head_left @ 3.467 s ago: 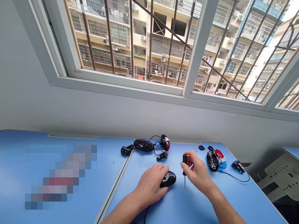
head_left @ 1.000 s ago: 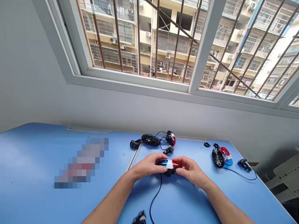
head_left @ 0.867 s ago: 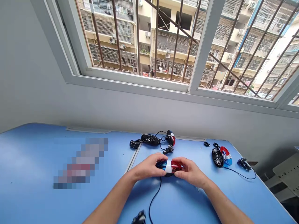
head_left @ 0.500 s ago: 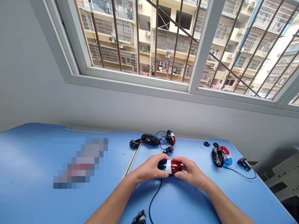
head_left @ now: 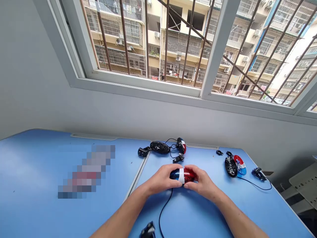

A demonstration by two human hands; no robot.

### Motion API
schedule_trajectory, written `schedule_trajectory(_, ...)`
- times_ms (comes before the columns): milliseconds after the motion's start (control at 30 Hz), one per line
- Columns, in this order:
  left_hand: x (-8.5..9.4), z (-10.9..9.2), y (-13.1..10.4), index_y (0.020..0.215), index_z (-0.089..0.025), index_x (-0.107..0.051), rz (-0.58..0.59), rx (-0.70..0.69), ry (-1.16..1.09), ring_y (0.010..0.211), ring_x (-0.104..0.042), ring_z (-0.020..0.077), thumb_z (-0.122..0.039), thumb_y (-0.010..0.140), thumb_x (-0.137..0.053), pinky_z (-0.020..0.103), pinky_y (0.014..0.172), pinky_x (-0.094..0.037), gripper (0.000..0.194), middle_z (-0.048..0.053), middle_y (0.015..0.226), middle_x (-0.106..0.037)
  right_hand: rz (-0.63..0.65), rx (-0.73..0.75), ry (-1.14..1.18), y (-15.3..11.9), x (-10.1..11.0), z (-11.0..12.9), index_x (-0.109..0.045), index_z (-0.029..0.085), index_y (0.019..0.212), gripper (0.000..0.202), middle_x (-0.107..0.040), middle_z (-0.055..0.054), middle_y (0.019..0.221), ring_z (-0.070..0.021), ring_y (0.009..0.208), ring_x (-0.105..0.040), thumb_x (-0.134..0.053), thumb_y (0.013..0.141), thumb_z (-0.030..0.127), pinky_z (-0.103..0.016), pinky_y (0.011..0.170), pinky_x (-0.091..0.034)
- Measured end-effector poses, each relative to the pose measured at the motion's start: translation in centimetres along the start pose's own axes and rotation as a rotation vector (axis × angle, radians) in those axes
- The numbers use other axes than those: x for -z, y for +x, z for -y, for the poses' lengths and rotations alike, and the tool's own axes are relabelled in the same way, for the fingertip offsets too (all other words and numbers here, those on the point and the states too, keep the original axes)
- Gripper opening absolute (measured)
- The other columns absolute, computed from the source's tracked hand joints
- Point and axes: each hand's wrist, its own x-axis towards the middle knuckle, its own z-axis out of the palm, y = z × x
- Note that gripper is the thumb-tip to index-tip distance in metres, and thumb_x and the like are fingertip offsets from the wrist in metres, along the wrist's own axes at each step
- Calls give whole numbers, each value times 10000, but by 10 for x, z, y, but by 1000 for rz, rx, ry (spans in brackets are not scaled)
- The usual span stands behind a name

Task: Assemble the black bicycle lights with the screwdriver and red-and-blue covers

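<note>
A glossy oval light unit (head_left: 181,175), blue at its left end, white in the middle and red at its right end, is held between both hands just over the blue table. My left hand (head_left: 165,178) grips the blue end, thumb and fingers closed round it. Around the red end my right hand (head_left: 201,180) is closed the same way. A black cable (head_left: 162,211) runs from beneath the unit down toward a black clip piece (head_left: 148,230) at the bottom edge of the view. The unit's underside is hidden.
Behind the hands lie a black oval unit (head_left: 159,147), a black bracket (head_left: 143,151) and another tricolour light (head_left: 182,145). On the right are a black shell (head_left: 230,166), a red-and-blue cover (head_left: 240,165) and a cabled clip (head_left: 259,173). A pixelated item (head_left: 86,172) lies left on the table (head_left: 37,165).
Both hands still hold the light unit. It has shifted slightly to the right and turned a little, with more of the fingers of my right hand over its red end.
</note>
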Motion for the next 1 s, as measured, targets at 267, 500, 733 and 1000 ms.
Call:
schedule_trajectory(267,0,5,2,1015,-179,-649,2,1,-73,862,-580,219,-244,664,-635,275,753,-449,357,7,922,-656,-20,-40,17,0,0,-4,-508,217,1219,639,-670,-51,1104,-225,1010,-640,-756,629,195,-391,920,-500)
schedule_trajectory(500,2,1,1,1001,-169,-663,6,19,-62,855,-579,225,-251,650,-637,282,751,-441,361,14,917,-663,-24,-49,2,-1,-1,-1,-486,204,1268,723,-660,-60,1110,-228,1024,-631,-753,598,152,-407,954,-478)
schedule_trajectory(733,4,2,0,1031,-172,-657,14,-7,-71,859,-584,222,-223,654,-639,277,743,-437,381,14,943,-661,-27,-58,46,-1,-1,1,-473,202,1281,765,-643,-77,1137,-235,1033,-628,-774,580,151,-413,956,-473)
schedule_trajectory(1000,2,5,1,1019,-182,-638,0,-3,-110,860,-571,213,-216,663,-653,274,739,-434,358,7,942,-644,-22,-79,142,0,1,1,-479,215,1257,756,-648,-56,1085,-237,992,-633,-803,574,208,-415,931,-481)
